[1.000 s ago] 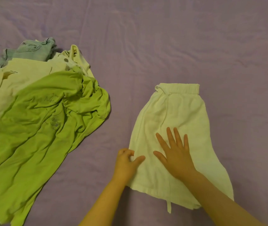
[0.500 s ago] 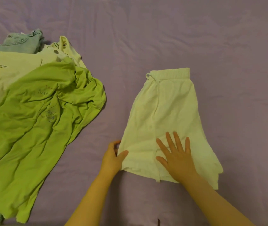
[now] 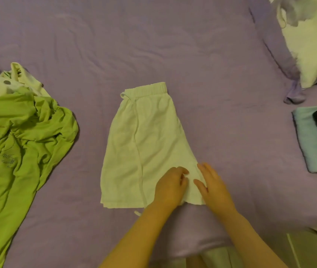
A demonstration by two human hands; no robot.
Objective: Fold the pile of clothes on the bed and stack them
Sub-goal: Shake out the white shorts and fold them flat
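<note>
Head view: I see the pale shorts (image 3: 146, 144) lying flat in the middle of the purple bed (image 3: 221, 74), folded in half lengthwise, waistband away from me. My left hand (image 3: 170, 187) sits on the near right corner of the shorts with its fingers curled onto the cloth; I cannot tell whether they pinch it. My right hand (image 3: 214, 185) rests just beside it on the hem edge, fingers straight and relaxed. The unfolded pile, with a green shirt (image 3: 16, 147) on top, lies at left. A folded stack (image 3: 316, 138) sits at right, near a pillow (image 3: 312, 35).
</note>
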